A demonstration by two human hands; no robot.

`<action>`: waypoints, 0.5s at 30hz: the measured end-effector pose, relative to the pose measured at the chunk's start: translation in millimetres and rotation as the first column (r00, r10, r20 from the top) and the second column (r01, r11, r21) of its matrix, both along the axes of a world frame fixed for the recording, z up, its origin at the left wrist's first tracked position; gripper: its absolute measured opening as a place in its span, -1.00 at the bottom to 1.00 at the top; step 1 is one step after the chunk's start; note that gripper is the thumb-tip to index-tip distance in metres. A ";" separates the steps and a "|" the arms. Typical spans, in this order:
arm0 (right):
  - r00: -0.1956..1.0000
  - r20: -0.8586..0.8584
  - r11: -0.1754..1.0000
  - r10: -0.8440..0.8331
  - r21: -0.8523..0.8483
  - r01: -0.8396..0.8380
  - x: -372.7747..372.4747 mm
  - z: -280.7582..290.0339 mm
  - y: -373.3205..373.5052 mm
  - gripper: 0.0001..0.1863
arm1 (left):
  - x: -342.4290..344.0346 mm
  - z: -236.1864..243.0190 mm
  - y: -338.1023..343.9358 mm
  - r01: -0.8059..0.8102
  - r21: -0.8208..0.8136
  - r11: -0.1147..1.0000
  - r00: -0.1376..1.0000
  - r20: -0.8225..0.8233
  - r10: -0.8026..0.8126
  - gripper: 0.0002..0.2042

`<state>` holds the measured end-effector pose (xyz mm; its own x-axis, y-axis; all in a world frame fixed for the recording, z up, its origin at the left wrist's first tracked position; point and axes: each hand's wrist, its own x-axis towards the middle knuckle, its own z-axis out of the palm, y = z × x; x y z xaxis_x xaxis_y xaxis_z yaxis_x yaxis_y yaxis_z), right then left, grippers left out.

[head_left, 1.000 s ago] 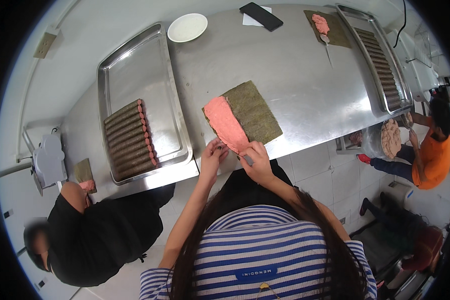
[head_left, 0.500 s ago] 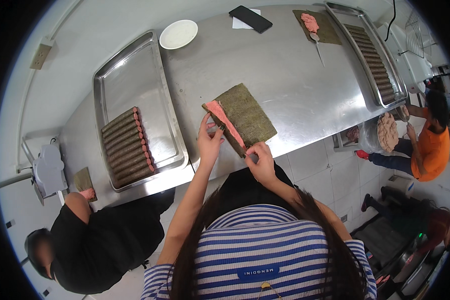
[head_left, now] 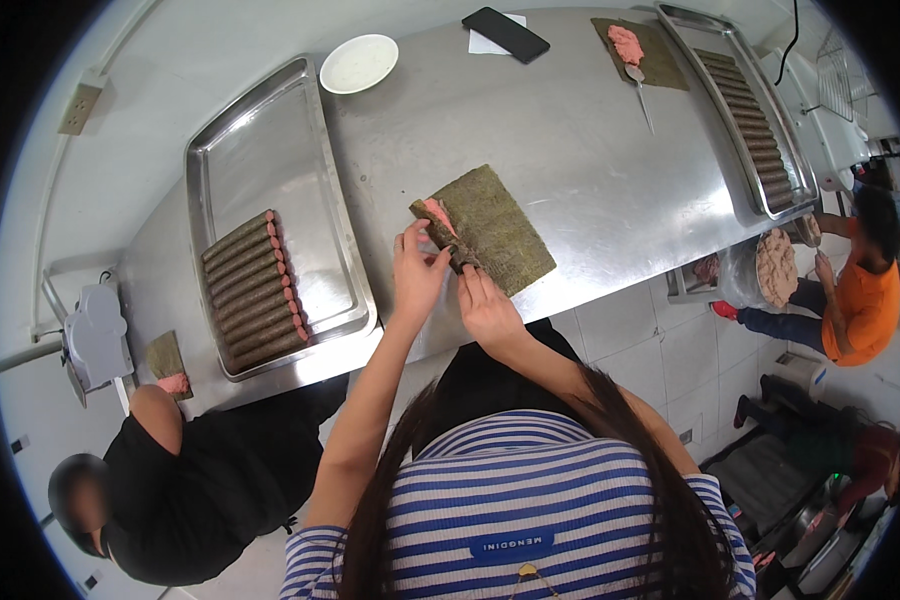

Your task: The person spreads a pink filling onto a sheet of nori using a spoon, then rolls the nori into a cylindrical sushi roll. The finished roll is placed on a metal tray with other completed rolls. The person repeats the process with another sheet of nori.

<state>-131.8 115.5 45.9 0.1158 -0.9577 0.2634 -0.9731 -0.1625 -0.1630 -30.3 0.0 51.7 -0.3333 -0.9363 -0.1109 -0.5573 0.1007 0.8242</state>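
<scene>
A dark green nori sheet (head_left: pixel 500 225) lies at an angle on the steel table in front of me. Its near-left edge is folded over a strip of pink meat paste (head_left: pixel 437 214), which still shows toward the far end. My left hand (head_left: pixel 417 268) pinches that folded edge near its middle. Lower along the same edge, my right hand (head_left: pixel 488 308) presses its fingers on the fold, covering the near end. Left of them, a row of finished nori rolls (head_left: pixel 253 295) with pink ends lies in a metal tray (head_left: pixel 310 130).
A white plate (head_left: pixel 359 64), a black phone (head_left: pixel 506 35) on paper, and a spoon (head_left: pixel 640 95) beside another nori sheet (head_left: pixel 660 60) are farther back. A second tray (head_left: pixel 785 195) of rolls stands right. One person in black (head_left: pixel 210 480) is close left; another in orange (head_left: pixel 860 310) works right.
My right hand has moved left and up along the edge, from the near corner onto the fold. More of the pink strip is now covered by nori.
</scene>
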 end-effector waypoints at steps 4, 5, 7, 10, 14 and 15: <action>0.996 0.040 0.996 -0.079 0.030 0.078 -0.3 -2.9 -3.4 -0.58 | 11.8 19.8 -6.6 0.299 -0.259 0.918 0.937 0.261 -0.232 -0.60; 0.995 0.041 0.995 -0.090 0.035 0.088 0.0 -2.1 -4.9 -0.57 | 14.7 22.4 -8.5 0.387 -0.320 0.865 0.900 0.334 -0.279 -0.62; 0.993 0.042 0.993 -0.113 0.046 0.111 -0.1 -0.6 -8.4 -0.57 | 17.2 23.0 -12.6 0.483 -0.365 0.796 0.861 0.362 -0.357 -0.61; 0.981 0.113 0.985 -0.160 0.082 0.152 1.7 1.1 -15.4 -0.54 | 17.0 18.8 -20.4 0.575 -0.384 0.722 0.809 0.401 -0.431 -0.61; 0.979 0.071 0.979 -0.194 0.079 0.188 3.1 2.5 -23.6 -0.55 | 15.5 11.9 -27.2 0.617 -0.386 0.686 0.781 0.407 -0.474 -0.61; 0.976 0.063 0.975 -0.208 0.097 0.201 3.3 2.9 -25.5 -0.56 | 15.6 10.9 -29.6 0.645 -0.397 0.653 0.759 0.433 -0.486 -0.61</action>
<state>-128.6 90.0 48.8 -0.1013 -0.9791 0.1763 -0.9692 0.0572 -0.2394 -14.7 -29.6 62.6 -0.8467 -0.5139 0.1377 -0.4322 0.8154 0.3852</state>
